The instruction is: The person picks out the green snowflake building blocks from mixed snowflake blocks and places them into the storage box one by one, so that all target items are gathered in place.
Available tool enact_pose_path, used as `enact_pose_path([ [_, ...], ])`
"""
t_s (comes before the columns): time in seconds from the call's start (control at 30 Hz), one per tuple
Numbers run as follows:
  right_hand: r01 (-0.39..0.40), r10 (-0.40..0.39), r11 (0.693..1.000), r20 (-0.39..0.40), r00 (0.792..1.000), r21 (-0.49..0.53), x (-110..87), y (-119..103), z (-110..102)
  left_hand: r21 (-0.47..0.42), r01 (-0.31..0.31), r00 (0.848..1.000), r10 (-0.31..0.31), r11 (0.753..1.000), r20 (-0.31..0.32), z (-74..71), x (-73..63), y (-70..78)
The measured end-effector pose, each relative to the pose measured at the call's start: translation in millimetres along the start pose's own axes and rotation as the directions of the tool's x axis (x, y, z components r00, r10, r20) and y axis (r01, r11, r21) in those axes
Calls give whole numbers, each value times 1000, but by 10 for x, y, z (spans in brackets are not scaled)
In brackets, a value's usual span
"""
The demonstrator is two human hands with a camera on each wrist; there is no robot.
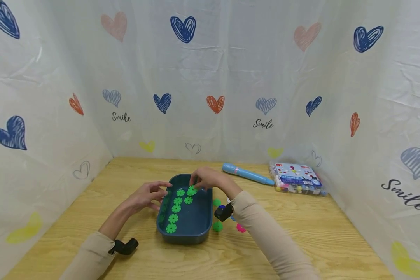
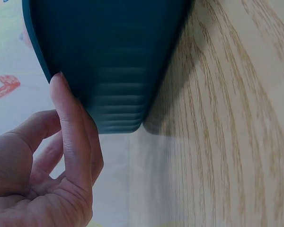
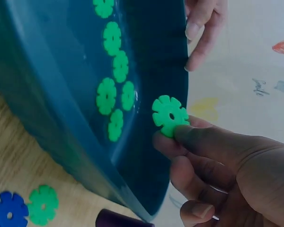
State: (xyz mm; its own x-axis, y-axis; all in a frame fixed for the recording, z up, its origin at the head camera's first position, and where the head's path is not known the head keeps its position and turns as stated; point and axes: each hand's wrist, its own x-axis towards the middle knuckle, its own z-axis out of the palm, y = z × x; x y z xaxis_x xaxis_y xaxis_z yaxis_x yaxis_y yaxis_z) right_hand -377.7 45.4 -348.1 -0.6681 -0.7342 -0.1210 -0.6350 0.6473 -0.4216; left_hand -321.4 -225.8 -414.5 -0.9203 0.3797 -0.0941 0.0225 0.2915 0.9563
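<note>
A dark blue rectangular bin (image 1: 197,219) stands on the wooden table between both hands. Thumb and index finger of my right hand (image 1: 208,179) pinch a green snowflake disc (image 3: 162,105), notched round its edge, over the far end of the bin. Below it, several more green discs (image 1: 176,209) lie on the bin's floor, most in a row along the left side. My left hand (image 1: 145,197) rests at the bin's left rim, fingers loosely extended and one fingertip (image 2: 59,81) touching the edge.
Right of the bin lie loose discs, among them a green one (image 1: 217,226), a pink one (image 1: 241,228) and a blue one (image 3: 9,208). Farther back are a light blue tube-shaped object (image 1: 250,174) and a clear box of small coloured pieces (image 1: 297,179). A heart-printed curtain (image 1: 231,132) encloses the table.
</note>
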Motion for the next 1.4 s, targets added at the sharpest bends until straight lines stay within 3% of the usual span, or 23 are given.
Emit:
enact_pose_path([
  [0.23,-50,44,997,108,993,55,109,-81,111,2,2,1000,-2,1000,5,-2,-7,-5],
  [0.5,-118,123,992,171,978,-38,183,-153,234,-4,-11,1000,11,1000,15,-6,5,-18],
  [1.13,-141,158,986,206,966,-94,172,-248,296,-5,-11,1000,11,1000,10,-3,4,-1],
  [1.4,-112,139,984,202,969,-139,92,-247,195,-6,3,1000,-3,1000,1,-4,1,1],
])
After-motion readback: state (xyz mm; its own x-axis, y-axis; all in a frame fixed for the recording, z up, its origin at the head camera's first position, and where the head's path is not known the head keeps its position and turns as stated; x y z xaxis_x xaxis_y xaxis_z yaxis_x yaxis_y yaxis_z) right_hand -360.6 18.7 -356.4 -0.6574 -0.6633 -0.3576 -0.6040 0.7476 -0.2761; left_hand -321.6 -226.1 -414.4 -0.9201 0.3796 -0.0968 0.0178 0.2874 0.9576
